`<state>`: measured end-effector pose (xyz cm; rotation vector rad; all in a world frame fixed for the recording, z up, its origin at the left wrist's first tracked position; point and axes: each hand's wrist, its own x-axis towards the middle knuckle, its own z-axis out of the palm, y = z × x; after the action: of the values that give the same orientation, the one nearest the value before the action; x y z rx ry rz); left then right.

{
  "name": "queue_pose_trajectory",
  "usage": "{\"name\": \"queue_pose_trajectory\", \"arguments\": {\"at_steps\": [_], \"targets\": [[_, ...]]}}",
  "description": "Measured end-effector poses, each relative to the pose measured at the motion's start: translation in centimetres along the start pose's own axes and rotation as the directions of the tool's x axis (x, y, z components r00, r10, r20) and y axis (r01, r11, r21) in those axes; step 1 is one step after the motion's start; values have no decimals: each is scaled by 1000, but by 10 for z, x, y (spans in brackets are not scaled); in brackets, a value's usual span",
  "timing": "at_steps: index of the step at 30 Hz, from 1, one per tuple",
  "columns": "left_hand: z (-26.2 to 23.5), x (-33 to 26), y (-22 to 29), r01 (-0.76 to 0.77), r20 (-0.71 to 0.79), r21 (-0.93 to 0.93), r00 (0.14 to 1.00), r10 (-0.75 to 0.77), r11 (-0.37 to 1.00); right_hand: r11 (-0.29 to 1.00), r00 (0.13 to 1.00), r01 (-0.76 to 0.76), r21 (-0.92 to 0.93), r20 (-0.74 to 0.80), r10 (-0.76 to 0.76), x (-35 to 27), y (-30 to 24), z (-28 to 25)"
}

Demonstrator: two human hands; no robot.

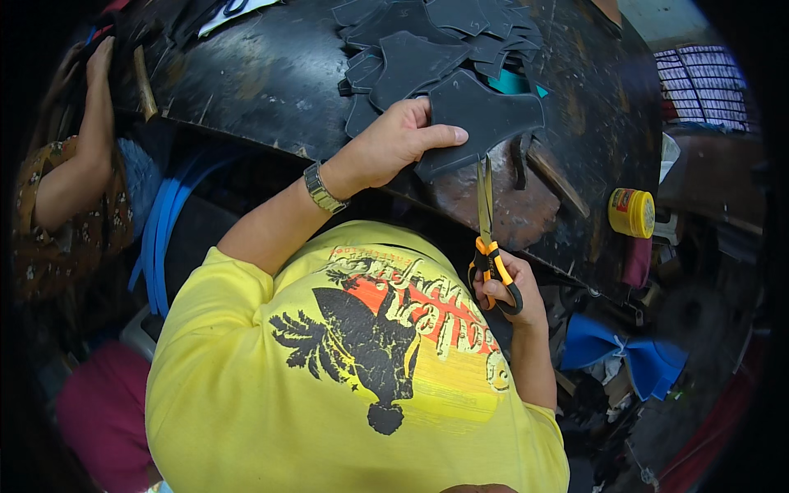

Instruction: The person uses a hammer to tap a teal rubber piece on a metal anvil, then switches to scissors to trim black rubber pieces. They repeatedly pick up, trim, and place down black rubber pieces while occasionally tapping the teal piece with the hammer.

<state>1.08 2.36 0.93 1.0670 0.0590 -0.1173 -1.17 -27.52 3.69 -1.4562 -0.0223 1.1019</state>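
My left hand [403,144] grips a dark grey cut sheet piece [485,115] with curved edges, its thumb flat on top and its fingers hidden underneath. In my right hand [514,287] is a pair of scissors [486,218] with orange and black handles. The blades point away from me, and their tips meet the near edge of the sheet piece. How far the blades are parted is hard to see. Just beyond, similar dark sheet pieces [415,66] lie in an overlapping pile, with a bit of teal material [511,82] showing among them.
The dark worn table [246,82] carries a wooden stick [559,177] and a yellow tub [631,213] at its right edge. Blue strips [168,230] hang at the left, near another person's arm [86,164]. A blue folded sheet [625,357] lies lower right.
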Motion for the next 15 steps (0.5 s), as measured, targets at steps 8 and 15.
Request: {"name": "queue_pose_trajectory", "arguments": {"at_steps": [8, 15], "targets": [[-5, 1, -2, 23, 8, 28, 1000, -23, 999, 1000, 999, -19, 5, -40, 20, 1, 0, 0], [-5, 2, -3, 43, 33, 5, 999, -43, 999, 1000, 999, -13, 2, -41, 13, 1, 4, -3]]}}
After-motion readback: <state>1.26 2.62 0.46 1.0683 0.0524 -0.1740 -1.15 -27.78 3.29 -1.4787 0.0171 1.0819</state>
